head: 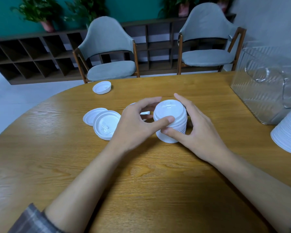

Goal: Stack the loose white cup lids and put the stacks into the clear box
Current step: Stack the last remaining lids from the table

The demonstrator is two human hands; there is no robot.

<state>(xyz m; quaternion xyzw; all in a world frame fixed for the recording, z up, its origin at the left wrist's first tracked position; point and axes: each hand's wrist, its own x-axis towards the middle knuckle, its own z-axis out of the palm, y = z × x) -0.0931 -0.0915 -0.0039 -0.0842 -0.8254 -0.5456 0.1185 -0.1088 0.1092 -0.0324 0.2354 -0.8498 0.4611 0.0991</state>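
A tall stack of white cup lids (172, 113) stands in the middle of the wooden table (141, 174). My right hand (191, 126) grips the stack from the right, thumb across its lower front. My left hand (134, 125) holds it from the left, thumb pressed on its side and fingers curled over the top. Two loose lids (104, 125) lie overlapping to the left. One more lid (101, 87) lies farther back near the table's edge. Another lid (145, 113) peeks out behind my left hand. The clear box (265, 84) stands at the far right.
A second big stack of white lids (289, 132) lies at the right edge, in front of the clear box. Two grey chairs (111, 52) stand behind the table, before a dark wooden shelf (32, 54) with potted plants.
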